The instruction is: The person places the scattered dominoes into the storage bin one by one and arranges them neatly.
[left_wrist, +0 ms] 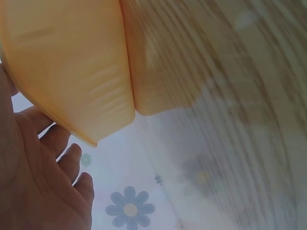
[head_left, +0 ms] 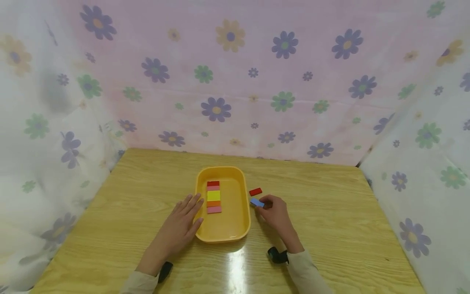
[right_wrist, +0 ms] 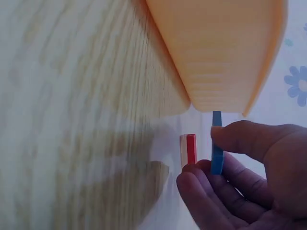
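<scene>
A yellow plastic tray [head_left: 235, 228] stands on the wooden table. Along its left side lies a column of flat blocks in red, pink, yellow [head_left: 213, 196], orange and pink. My left hand [head_left: 180, 226] rests on the tray's left rim with its fingers extended; the left wrist view shows the fingertips against the rim. Just outside the right rim, my right hand [head_left: 276, 212] pinches a blue block [right_wrist: 217, 143] between thumb and fingers, held above the table. A red block [head_left: 255, 191] lies on the table beyond it, right of the tray.
The wooden table [head_left: 330, 212] extends to both sides of the tray. Flower-patterned cloth [head_left: 249, 81] hangs behind the table and at its left and right sides. A dark wrist camera [head_left: 277, 256] sits at the right cuff.
</scene>
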{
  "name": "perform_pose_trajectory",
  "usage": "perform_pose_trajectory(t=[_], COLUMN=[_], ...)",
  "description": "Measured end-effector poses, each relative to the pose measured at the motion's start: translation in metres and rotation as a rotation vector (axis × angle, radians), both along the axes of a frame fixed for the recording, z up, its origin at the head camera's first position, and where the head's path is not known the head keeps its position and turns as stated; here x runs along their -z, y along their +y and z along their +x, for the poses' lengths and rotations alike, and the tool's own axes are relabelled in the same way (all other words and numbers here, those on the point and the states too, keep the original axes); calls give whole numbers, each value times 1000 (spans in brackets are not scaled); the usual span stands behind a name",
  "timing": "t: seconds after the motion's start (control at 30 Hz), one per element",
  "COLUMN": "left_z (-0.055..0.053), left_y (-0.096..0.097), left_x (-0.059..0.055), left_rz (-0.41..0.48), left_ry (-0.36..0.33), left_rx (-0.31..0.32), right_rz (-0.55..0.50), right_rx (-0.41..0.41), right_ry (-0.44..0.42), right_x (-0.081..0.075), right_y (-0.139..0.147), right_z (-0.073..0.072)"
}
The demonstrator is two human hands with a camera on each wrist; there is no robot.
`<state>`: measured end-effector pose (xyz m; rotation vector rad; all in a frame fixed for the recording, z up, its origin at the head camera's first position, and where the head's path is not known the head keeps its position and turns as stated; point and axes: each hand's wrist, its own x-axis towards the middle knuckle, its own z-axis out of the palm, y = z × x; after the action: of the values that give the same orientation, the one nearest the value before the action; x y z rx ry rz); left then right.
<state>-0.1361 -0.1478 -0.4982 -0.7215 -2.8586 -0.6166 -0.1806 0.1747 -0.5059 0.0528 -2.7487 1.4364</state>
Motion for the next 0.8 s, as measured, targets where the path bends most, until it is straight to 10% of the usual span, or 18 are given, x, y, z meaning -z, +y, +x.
perform_pose_trajectory(t=[0.8], left_z=[4], left_y=[2], left_x=[5], left_rz=[67], left_ry=[23], left_rx=[-12], right_rz=[-471], right_rx=[121], right_ry=[97], right_x=[15], right_y=[-6], right_z=[28])
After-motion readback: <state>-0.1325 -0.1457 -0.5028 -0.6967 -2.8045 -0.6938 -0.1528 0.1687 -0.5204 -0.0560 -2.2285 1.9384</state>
